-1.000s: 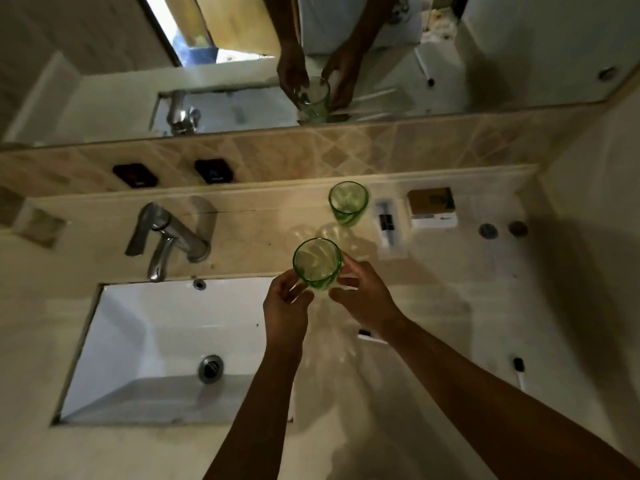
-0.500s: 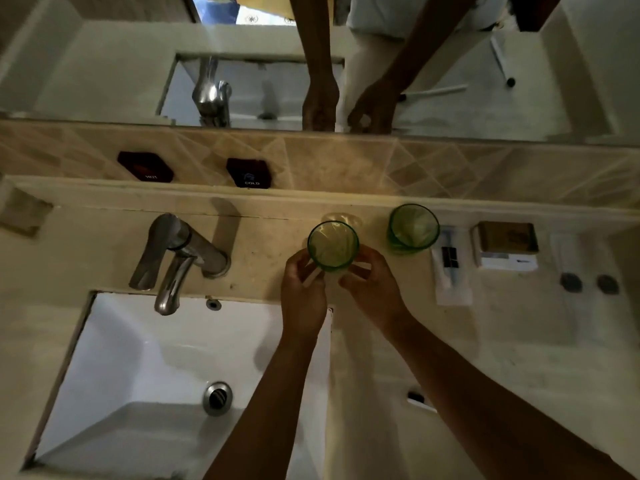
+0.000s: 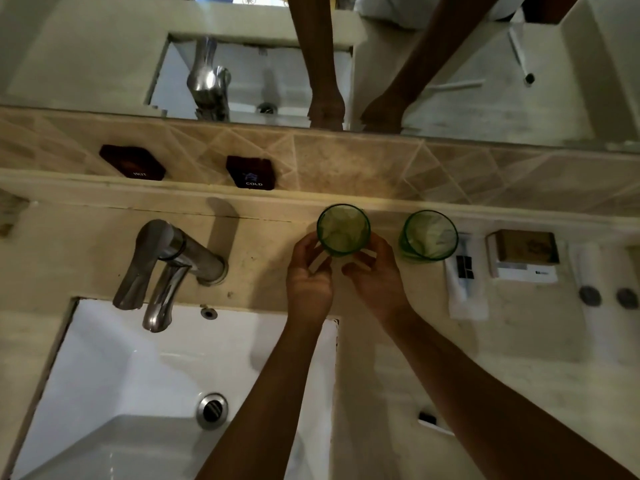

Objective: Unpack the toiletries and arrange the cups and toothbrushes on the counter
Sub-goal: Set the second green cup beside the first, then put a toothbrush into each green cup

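Both hands' curled fingers [image 3: 313,242] seemingly pinch the upright green cup [image 3: 343,230] between them.

Bathroom, prob. hotel: white sink [image 3: 114,368] w/ chrome tap [image 3: 166,268] lower left, mirror [image 3: 104,57] across top, HOT/COLD tags [image 3: 251,172] on tiled wall, packaged toiletries [image 3: 465,275] at right.

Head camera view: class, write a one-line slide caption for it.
Both hands, left hand and right hand, around a green cup on the counter beside a second green cup.
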`<state>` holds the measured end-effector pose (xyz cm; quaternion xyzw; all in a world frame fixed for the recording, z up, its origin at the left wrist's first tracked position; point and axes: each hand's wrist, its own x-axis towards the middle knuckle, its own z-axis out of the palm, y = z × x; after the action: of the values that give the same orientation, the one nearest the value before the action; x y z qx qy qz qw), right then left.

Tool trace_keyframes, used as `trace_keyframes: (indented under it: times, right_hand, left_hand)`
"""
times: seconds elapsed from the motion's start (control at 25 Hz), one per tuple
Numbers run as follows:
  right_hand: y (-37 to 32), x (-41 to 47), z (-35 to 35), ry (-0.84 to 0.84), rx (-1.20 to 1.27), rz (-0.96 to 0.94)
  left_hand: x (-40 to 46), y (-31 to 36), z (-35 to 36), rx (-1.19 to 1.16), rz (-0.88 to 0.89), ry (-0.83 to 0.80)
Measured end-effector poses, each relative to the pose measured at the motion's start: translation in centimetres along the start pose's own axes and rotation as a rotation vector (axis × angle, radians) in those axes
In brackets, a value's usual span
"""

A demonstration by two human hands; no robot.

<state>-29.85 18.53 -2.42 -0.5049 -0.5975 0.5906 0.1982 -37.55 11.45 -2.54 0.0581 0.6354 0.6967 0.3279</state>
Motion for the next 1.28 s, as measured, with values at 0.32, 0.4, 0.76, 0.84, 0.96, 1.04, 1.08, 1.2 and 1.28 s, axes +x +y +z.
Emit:
trace_keyframes:
  times: [0.32, 0.4, 0.76, 0.84, 0.96, 1.04, 1.08, 1.2, 1.28]
  right_hand:
    - [0.1, -2.1, -0.9, -0.039, 0.117, 0.119]
    - [1.0, -4.7, -2.5, -0.053, 0.063, 0.074]
    - [10.5, -19.1, -16.2, 0.008, -0.827, -0.117]
    - [12.1, -21.0, -18.3, -0.046, -0.994, -0.052]
    - [13.6, -22.6, -20.1, -0.028, -1.016, -0.050]
    - [14.4, -23.3, -20.8, -0.040, -0.977, -0.026]
    - [14.7, -23.7, -21.1, -0.046, -0.935, -0.017]
    - [15.6, -24.8, -21.9, -0.012, -0.771, -0.016]
    - [15.6, -24.9, -22.5, 0.013, -0.699, -0.042]
  left_hand:
    - [-1.1, -0.4, 0.2, 0.215, -0.035, 0.035]
    - [-2.8, -0.9, -0.5, 0.305, -0.057, 0.077]
    - [-19.7, -7.3, -2.5, 0.974, 0.251, -0.341]
    - [-21.7, -8.5, -2.5, 1.104, 0.267, -0.469]
    - [-23.3, -9.3, -2.0, 1.195, 0.288, -0.548]
    - [-23.6, -9.4, -1.9, 1.241, 0.324, -0.548]
    - [-23.6, -9.4, -2.0, 1.274, 0.352, -0.544]
    - [-23.7, -9.7, -1.9, 1.392, 0.424, -0.531]
    - [-23.4, -9.8, -1.2, 1.477, 0.412, -0.501]
